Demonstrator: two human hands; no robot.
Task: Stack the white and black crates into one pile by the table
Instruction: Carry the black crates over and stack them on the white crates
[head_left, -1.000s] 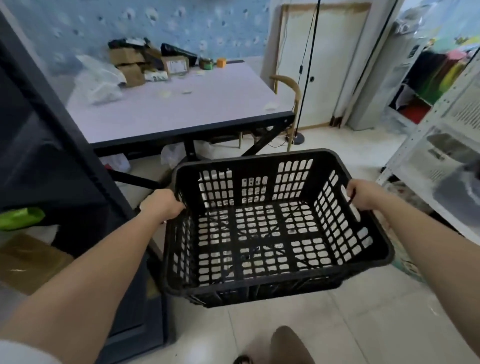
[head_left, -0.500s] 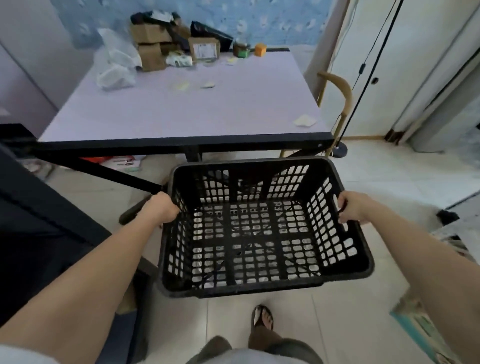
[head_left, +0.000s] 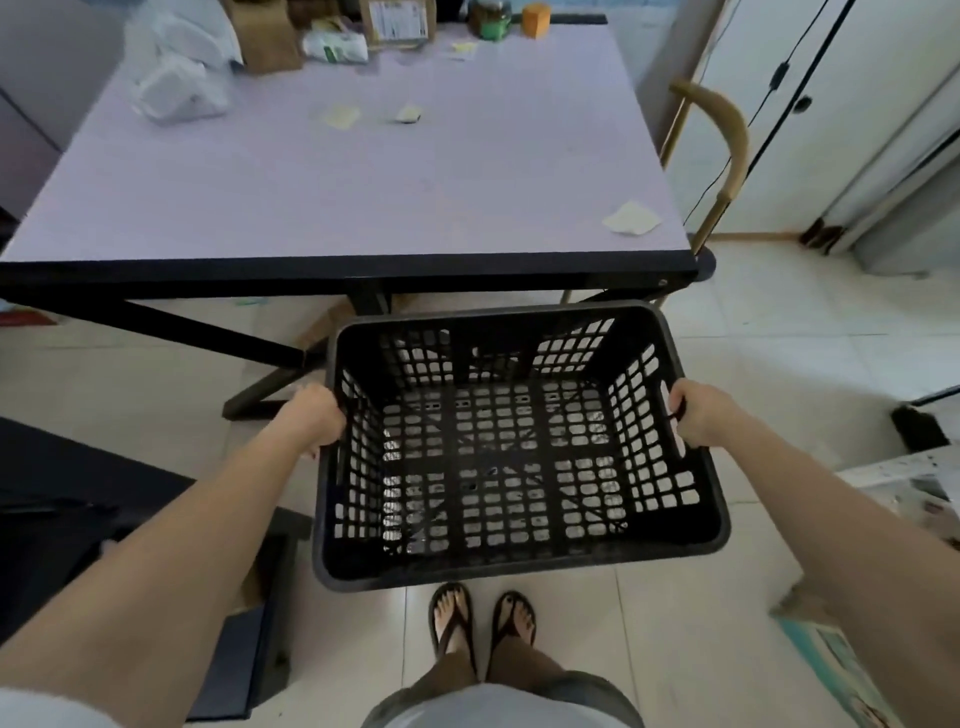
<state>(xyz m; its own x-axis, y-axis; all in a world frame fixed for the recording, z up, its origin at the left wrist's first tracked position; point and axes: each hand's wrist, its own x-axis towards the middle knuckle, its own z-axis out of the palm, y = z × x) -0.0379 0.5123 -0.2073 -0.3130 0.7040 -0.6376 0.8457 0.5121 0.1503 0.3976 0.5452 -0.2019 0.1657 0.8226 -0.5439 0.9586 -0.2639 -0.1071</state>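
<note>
A black slotted plastic crate (head_left: 519, 558) hangs level in front of me, just short of the table's near edge. My left hand (head_left: 314, 415) grips its left rim and my right hand (head_left: 698, 413) grips the right handle slot. The crate is empty; pale floor tiles show through its base. The lilac table (head_left: 363, 171) with a black edge and black legs fills the upper view. No white crate is in sight.
Boxes, white bags (head_left: 176, 88) and a jar sit at the table's far end. A wooden chair back (head_left: 727, 135) stands at the table's right corner. A dark cabinet (head_left: 78, 519) is at my left, a white shelf (head_left: 893, 467) at my right. My sandalled feet (head_left: 480, 621) stand just behind the crate.
I have walked up to the table with the crate held in both hands. The view has tilted down, so the table is nearer and my feet show.
</note>
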